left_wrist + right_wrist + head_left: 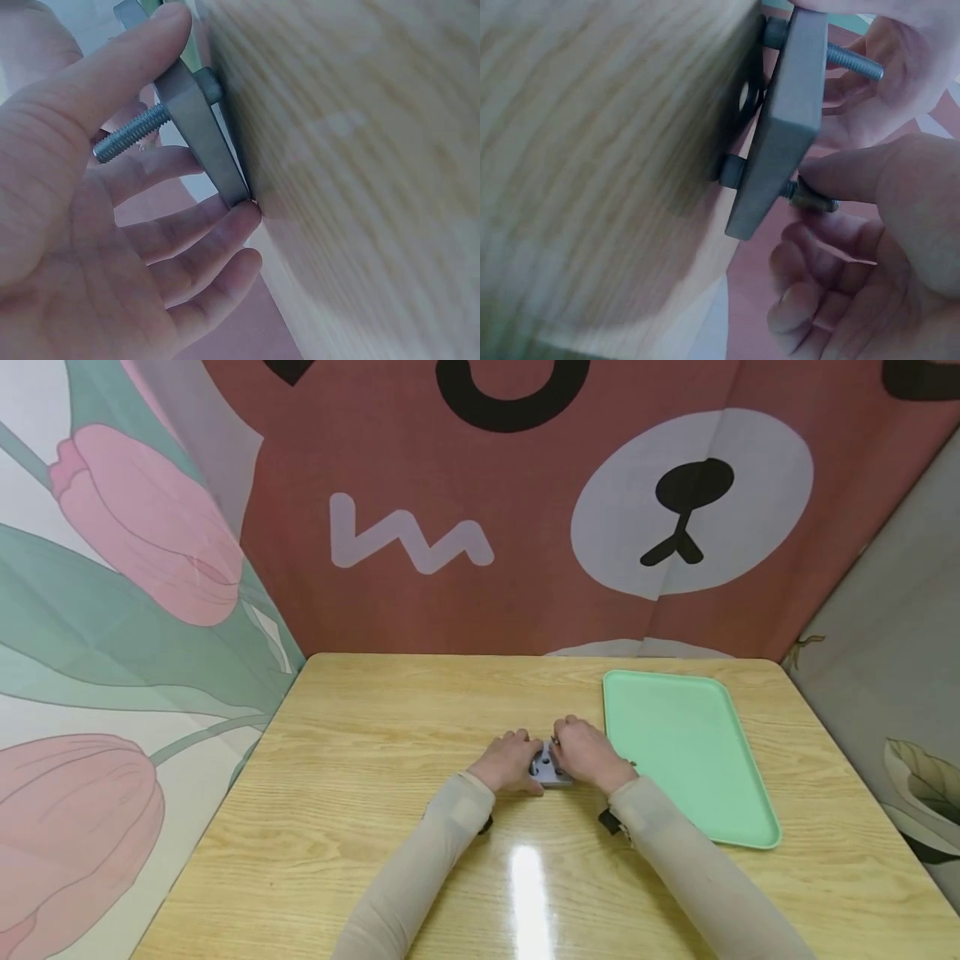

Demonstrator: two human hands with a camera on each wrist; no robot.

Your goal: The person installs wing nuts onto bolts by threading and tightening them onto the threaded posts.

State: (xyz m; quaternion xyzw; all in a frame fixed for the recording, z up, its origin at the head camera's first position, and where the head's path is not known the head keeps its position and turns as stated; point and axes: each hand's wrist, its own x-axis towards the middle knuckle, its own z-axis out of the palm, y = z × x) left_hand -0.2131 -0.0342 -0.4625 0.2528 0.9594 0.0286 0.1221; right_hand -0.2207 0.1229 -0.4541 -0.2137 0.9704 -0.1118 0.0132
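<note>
On our table (375, 710), bolts (131, 133) point up through a plate (787, 105). Our left hand (510, 762) grips it; our right hand (588, 753) pinches one bolt.

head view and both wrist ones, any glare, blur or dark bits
Head view: a white glare streak on the table, near the bottom edge; left wrist view: the table's grain looks soft, while the threads on the bolt read clearly; right wrist view: a dark shadow on the table beside the metal plate.
</note>
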